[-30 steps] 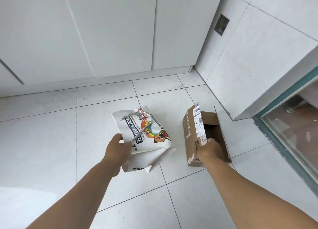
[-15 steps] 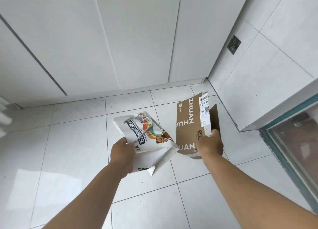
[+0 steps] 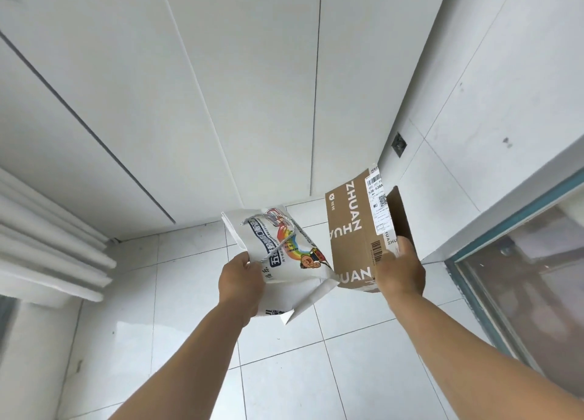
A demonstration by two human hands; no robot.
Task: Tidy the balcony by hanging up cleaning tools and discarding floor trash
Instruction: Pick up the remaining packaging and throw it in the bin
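A crumpled white paper gift bag (image 3: 286,255) with a rainbow print and grey cord handles is held up above the tiled floor (image 3: 284,372), gripped at its left edge by the left hand (image 3: 241,282). Just beside it, its corner touching the bag, a brown cardboard box (image 3: 350,233) printed "ZHUAN" with a shipping label (image 3: 379,205) is gripped at its lower edge by the right hand (image 3: 399,269). White cabinet doors (image 3: 221,88) stand behind, and a teal-framed window (image 3: 518,274) lies to the right.

Single head-worn wide-angle view, looking forward and down from standing height; tiled floor (image 3: 189,293) below, white cabinet doors (image 3: 221,88) at 12 o'clock, forearms close.
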